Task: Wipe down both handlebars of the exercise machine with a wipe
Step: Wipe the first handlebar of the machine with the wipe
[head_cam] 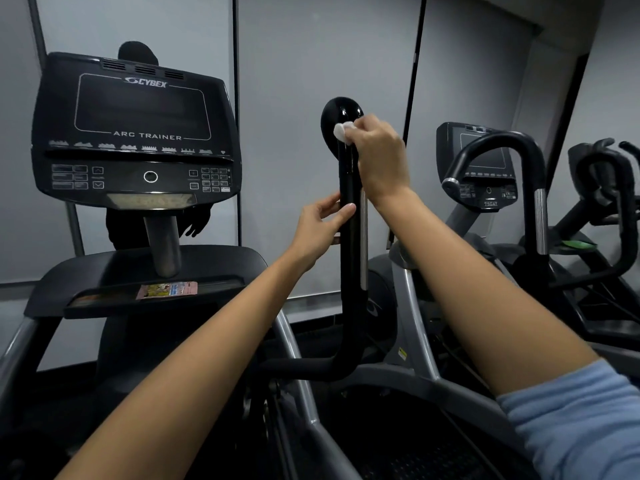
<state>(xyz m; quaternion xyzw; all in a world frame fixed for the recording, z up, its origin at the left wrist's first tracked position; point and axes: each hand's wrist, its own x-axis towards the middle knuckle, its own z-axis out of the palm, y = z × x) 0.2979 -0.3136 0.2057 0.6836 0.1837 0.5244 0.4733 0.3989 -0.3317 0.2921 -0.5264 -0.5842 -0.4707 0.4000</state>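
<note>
Handlebar (350, 237) of black, upright, stands in the middle of the head view, rising from a bend low down to a glossy rounded knob at its top. A silver strip runs along its right side.

The right hand (377, 157) is up at the neck just under that knob, its fingers curled and pinching a small white wipe (343, 131) against the knob's right face. The wipe pokes out to the left of the fingertips and touches the black surface; most of it is hidden inside the grip. The forearm comes in from the lower right, where a light blue sleeve (581, 420) covers the upper arm.

The left hand (320, 230) sits lower on the same bar, well below the wipe. Its thumb lies across the front of the tube and its fingers reach behind on the left side, so it holds the bar loosely between thumb and fingers. The fingers are only gently bent.

To the left stands the machine's console (135, 133), marked Cybex Arc Trainer, with a dark screen and button rows below it. Under it a shelf carries a small coloured card (168, 290). Behind the console a dark reflection of a person shows in the grey wall panel. On the right, a second machine (491, 174) stands with its own curved black handle and console.
</note>
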